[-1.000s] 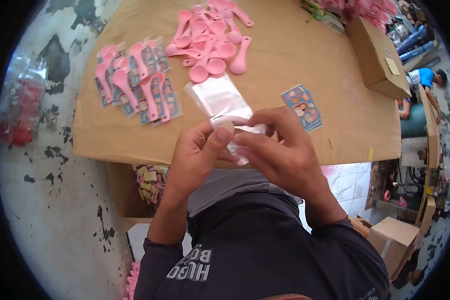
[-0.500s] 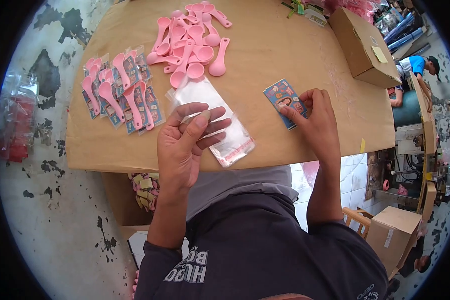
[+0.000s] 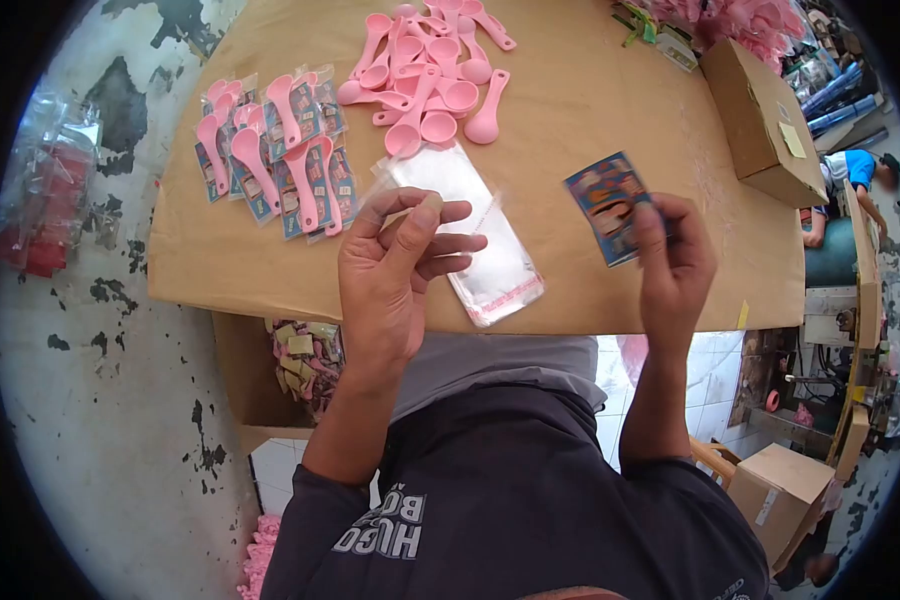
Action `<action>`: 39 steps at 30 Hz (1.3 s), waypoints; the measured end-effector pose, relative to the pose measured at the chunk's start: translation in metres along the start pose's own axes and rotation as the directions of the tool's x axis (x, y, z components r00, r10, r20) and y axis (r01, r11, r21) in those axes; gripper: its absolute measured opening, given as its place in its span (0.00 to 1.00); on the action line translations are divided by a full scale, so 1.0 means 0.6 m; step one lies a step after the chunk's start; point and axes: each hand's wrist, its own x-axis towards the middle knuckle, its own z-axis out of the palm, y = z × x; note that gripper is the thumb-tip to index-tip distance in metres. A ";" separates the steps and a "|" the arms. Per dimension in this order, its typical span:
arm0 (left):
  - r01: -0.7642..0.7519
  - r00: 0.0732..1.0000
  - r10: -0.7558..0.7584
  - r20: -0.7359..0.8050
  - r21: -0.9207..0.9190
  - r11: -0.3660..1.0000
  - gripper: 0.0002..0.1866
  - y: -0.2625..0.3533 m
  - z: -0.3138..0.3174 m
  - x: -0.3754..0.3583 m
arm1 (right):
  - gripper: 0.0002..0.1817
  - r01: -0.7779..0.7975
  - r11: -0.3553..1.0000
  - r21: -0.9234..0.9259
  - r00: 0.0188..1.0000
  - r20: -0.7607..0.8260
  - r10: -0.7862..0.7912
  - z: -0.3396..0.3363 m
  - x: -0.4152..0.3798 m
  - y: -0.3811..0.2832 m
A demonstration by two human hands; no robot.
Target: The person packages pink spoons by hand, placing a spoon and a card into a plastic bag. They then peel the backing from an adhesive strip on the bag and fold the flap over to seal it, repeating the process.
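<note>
My left hand [image 3: 395, 265] is raised over the near part of the table, thumb pressed to the index finger and the other fingers loosely spread. What it pinches, if anything, is too faint to tell. Just beyond and beside it lies a stack of clear plastic bags [image 3: 495, 255]. On the right, my right hand [image 3: 677, 260] grips a blue printed card [image 3: 610, 205] between thumb and fingers, tilted above the brown table. Pink spoons [image 3: 435, 80] lie in a loose pile at the top centre. Left of them are bagged spoons with blue cards [image 3: 300, 185].
The brown paper-covered table [image 3: 560, 100] carries a cardboard box [image 3: 760, 125] at the right edge. A box of pink and yellow items [image 3: 305, 365] is under the near left edge. Another carton [image 3: 780, 485] stands lower right. A person [image 3: 855, 180] is at the far right.
My right hand has drawn the card up and tilted it more upright. The whole view has shifted slightly, moving the table items right and up. My left hand keeps nearly the same pose.
</note>
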 end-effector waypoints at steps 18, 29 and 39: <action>-0.046 0.998 0.051 -0.048 0.097 0.994 0.14 -0.008 0.031 -0.004 | 0.10 -0.352 0.867 0.353 0.902 0.375 0.213 0.066 -0.040 -0.046; -0.005 0.995 -0.017 0.099 0.216 0.976 0.13 -0.009 0.046 -0.013 | 0.13 -0.381 0.843 0.380 0.866 0.465 0.182 0.046 -0.009 -0.041; -0.064 0.991 0.040 0.125 0.192 0.979 0.14 -0.017 0.063 -0.024 | 0.12 -0.292 0.816 0.498 0.935 0.329 0.133 0.077 -0.027 -0.034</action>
